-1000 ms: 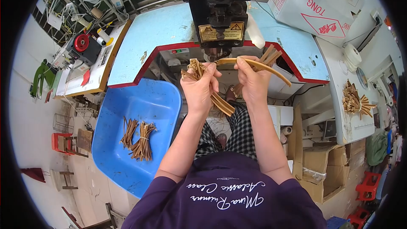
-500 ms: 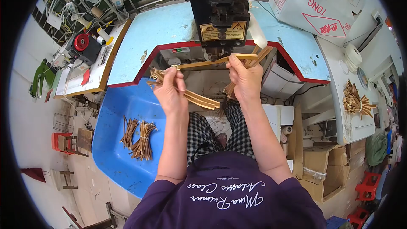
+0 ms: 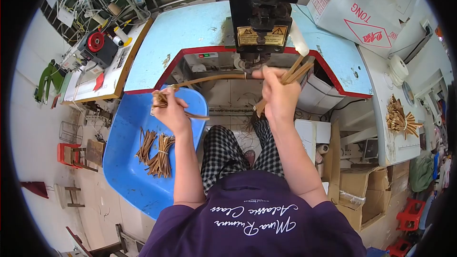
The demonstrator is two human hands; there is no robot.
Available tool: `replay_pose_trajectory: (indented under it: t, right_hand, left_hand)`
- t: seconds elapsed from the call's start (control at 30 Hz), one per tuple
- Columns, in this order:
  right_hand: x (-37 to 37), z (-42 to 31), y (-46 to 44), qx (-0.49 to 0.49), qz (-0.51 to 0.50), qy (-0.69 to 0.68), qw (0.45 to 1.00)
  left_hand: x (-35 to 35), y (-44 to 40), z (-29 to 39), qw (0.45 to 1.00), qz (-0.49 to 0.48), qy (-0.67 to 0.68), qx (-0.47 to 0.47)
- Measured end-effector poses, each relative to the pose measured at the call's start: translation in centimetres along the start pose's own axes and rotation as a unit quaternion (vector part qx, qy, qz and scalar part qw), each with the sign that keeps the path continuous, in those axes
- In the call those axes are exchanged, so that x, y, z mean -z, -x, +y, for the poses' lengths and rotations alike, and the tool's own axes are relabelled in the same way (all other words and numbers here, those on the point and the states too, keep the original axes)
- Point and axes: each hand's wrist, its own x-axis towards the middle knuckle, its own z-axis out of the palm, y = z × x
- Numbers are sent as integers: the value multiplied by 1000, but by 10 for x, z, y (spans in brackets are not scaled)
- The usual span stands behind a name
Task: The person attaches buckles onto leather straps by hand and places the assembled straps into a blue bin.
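My left hand (image 3: 170, 113) is closed round several narrow brown straps, which look like leather, with shiny metal ends bunched at its left side. From its top, one long brown strap (image 3: 209, 79) stretches right to just beneath the black machine head (image 3: 262, 24), close to my right fingertips. My right hand (image 3: 281, 93) grips a bundle of brown straps (image 3: 299, 72) that sticks out above and below the fist. The index finger of that hand points left at the strap's end. Whether it touches the strap I cannot tell.
A blue tub (image 3: 128, 181) below left holds tied strap bundles (image 3: 161, 156). Around the machine runs a light blue table (image 3: 195, 24) with a red-edged cutout. Another strap bundle (image 3: 402, 118) lies on the right-hand table. Cardboard boxes (image 3: 364, 195) stand on the floor at right.
My left hand has moved left and down, drawing the long strap leftward. My right hand has shifted slightly right and down. The view has turned a little, so the machine appears farther right.
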Motion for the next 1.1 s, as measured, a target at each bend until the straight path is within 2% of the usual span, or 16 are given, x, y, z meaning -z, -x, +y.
replay_pose_trajectory:
  t: [0.03,0.1,0.13,0.17,0.2,0.27,0.3,0.37,0.43,0.47,0.6,0.7,0.77,0.8,0.93,1.1]
  right_hand:
    - [4,5,1,-46,-36,32,998]
    - [11,15,4,-143,-106,100,979]
    - [12,20,4,-147,-109,100,978]
    - [11,25,4,-159,-92,52,982]
    - [11,30,4,-171,-73,5,983]
    - [13,38,3,-191,-31,-91,977]
    - [25,38,-2,-179,-36,-88,979]
    - [47,24,-15,-164,-40,-85,982]
    - [56,14,-21,-103,-29,-68,992]
    - [56,13,-21,-105,-29,-68,992]
    - [57,9,-21,62,37,115,991]
    - [48,6,-10,44,28,200,978]
    - [38,7,-2,-2,-33,264,964]
    - [34,10,0,-2,-32,264,964]
    - [24,20,4,26,-149,179,972]
    - [24,16,5,18,-147,141,979]
  left_hand:
    - [-3,5,7,1000,0,2,-2]
    - [-11,28,19,985,-168,-40,6]
    - [-15,40,18,966,-259,5,13]
    - [-18,50,13,936,-348,50,20]
    - [-20,52,3,881,-462,101,-17]
    - [-9,58,-2,849,-502,101,133]
    - [-9,58,-1,849,-501,101,135]
    - [-13,54,6,842,-480,127,211]
    - [-17,50,11,831,-452,148,289]
    - [-19,48,9,831,-451,148,290]
    - [-33,47,-4,762,-395,333,391]
    - [-37,51,-10,771,-406,288,397]
    - [-39,53,-14,781,-415,242,400]
    - [-39,53,-15,780,-415,241,401]
    - [-40,55,-19,789,-466,223,334]
    - [-39,61,-24,817,-414,210,342]
